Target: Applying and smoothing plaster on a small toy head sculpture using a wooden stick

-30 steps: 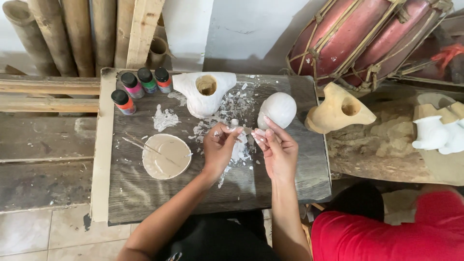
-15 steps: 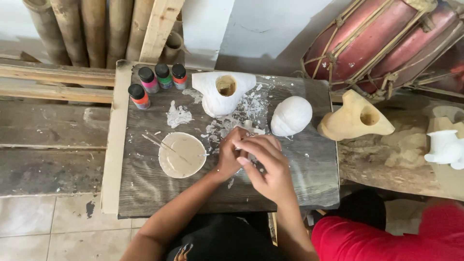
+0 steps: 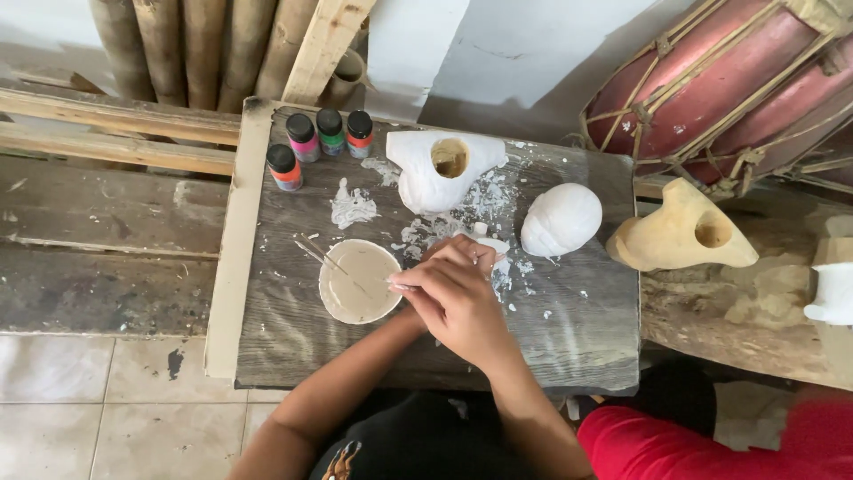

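My right hand [image 3: 453, 307] lies over my left hand [image 3: 460, 256] at the middle of the dark wooden board [image 3: 569, 329]. Its fingertips, whitish at the ends, point left and touch the rim of a small round bowl of beige paste [image 3: 358, 283]; I cannot tell if they pinch anything. My left hand is mostly hidden, its fingers curled around a small white piece [image 3: 494, 246]. A thin stick [image 3: 322, 259] rests in the bowl. Behind my hands stand a white carved figure with a round hole [image 3: 444, 169] and a white egg-shaped form [image 3: 562, 220].
Several small paint bottles [image 3: 302, 138] stand at the board's far left corner, with white smears and flakes [image 3: 353, 207] near them. An unpainted wooden carving [image 3: 680, 236] lies to the right, a red rope-laced drum [image 3: 711, 84] behind it. Bamboo poles [image 3: 178, 44] lean at the back. Another person's red clothing [image 3: 711, 440] shows at lower right.
My hands were apart, each at the small white piece. They have closed together, and my right hand has slid left over my left hand to the bowl's rim.
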